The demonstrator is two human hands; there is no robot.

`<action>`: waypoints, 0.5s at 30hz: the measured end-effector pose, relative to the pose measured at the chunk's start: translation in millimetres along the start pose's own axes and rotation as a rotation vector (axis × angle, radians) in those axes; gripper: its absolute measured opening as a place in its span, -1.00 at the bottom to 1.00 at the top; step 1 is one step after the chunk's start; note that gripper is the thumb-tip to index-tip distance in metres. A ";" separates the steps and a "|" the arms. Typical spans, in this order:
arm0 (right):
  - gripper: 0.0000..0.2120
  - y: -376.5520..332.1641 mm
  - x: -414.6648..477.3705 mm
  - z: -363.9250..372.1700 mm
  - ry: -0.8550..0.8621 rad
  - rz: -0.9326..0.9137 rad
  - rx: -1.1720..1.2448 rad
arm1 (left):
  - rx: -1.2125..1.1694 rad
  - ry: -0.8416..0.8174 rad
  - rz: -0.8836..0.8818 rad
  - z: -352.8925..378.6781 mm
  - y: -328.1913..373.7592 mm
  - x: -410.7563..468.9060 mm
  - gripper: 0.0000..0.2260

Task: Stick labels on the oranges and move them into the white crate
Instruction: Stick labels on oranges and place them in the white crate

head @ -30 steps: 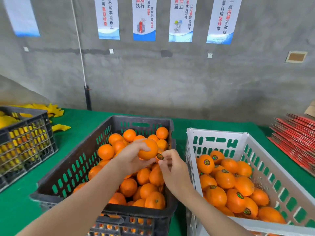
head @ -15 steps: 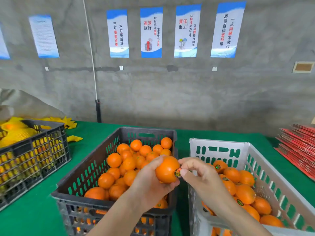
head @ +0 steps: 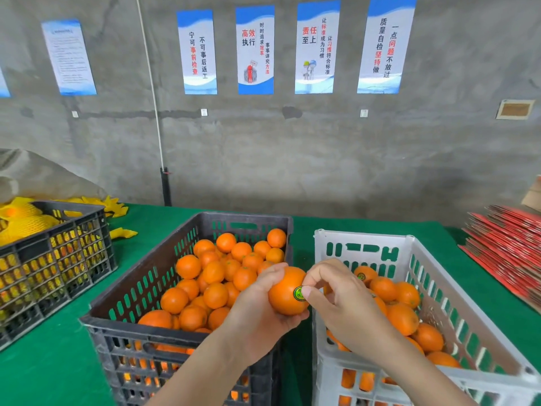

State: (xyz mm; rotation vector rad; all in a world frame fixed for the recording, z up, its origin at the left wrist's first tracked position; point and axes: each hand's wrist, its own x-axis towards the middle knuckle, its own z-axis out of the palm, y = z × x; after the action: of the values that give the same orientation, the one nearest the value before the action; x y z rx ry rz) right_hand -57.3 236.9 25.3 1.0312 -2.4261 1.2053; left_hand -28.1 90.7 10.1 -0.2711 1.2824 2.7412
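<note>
Your left grip [head: 260, 315] holds one smooth round orange fruit [head: 284, 291], cupped from below and from the left. The fingers wrap its far side and the thumb lies over its top. The orange sits raised above the gap between the two crates in front of you, touching neither.

Your right grip [head: 342, 303] is closed small at the fruit's right face. The thumb tip presses on the right edge of a round green-and-yellow label [head: 298, 293] stuck to the skin. The forefinger is curled just above it and the other fingers are folded toward the palm.

Under your left forearm stands a black slotted plastic crate [head: 140, 276], heaped with plain oranges [head: 216, 294] that show no stickers. Just beside it, on your right, is the white slotted plastic crate [head: 360, 237]. The oranges inside it [head: 383, 288] lie in a lower layer, and one near the back wall shows a green sticker.

Both crates rest on the table covered in green cloth [head: 58, 370]. Well to the left, a second black mesh crate [head: 58, 259] holds yellow foam fruit nets [head: 26, 227], and more yellow nets lie on the cloth behind it. At the far right edge lies a fanned stack of flat red cardboard sheets [head: 506, 244]. Behind everything rises a grey concrete wall [head: 292, 171] hung with a row of blue-and-white printed posters [head: 254, 49].
</note>
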 end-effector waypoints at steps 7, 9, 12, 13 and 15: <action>-0.82 0.6 -7.0 4.0 0.061 -0.089 -0.209 | 0.057 -0.012 0.076 3.9 -9.4 -5.0 -0.78; -0.82 1.6 -10.6 6.9 0.103 -0.105 -0.203 | 0.076 -0.020 0.087 2.7 -12.8 -6.0 -0.80; -0.68 5.5 -16.1 8.3 0.130 -0.061 -0.096 | 0.157 -0.015 0.130 -2.1 -18.4 -5.3 -0.79; -0.44 8.8 -16.9 6.7 0.111 -0.001 -0.041 | 0.179 -0.003 0.136 -3.2 -20.6 -5.5 -0.79; -0.17 14.9 -19.8 0.5 0.038 0.127 0.038 | 0.170 0.025 0.118 -3.4 -27.3 -4.8 -0.77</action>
State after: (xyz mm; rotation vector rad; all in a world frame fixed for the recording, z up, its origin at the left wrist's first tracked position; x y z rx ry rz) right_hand -53.2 252.3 6.3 0.8678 -2.4808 1.3033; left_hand -18.4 105.5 -11.5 -0.2215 1.5752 2.7078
